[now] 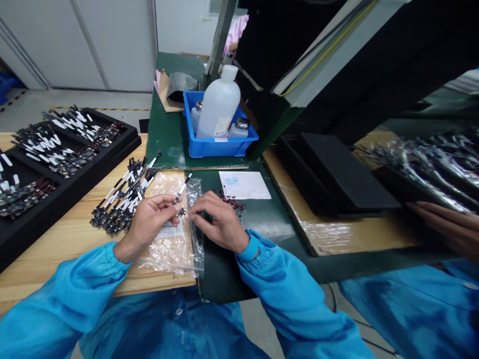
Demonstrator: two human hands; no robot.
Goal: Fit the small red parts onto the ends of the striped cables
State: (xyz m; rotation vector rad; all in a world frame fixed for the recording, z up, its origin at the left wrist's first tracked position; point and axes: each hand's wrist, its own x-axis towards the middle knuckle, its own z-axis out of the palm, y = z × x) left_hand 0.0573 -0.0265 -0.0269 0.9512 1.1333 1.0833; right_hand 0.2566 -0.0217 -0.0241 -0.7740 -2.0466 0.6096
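Between thumb and fingers, my left hand holds a small circuit board with a black-and-white flat cable sticking up from it. My right hand is closed in a pinch just right of the board; whatever its fingertips hold is too small to make out. Under both hands lies a clear plastic bag with a printed label. Left of my left hand, a pile of similar circuit boards with cables is spread on the wooden board. A heap of tiny dark red wired parts lies behind my right hand.
Black trays of sorted boards fill the left side. A blue bin with bottles stands at the back, near a paper sheet. To the right are black boxes and a co-worker's blurred hand.
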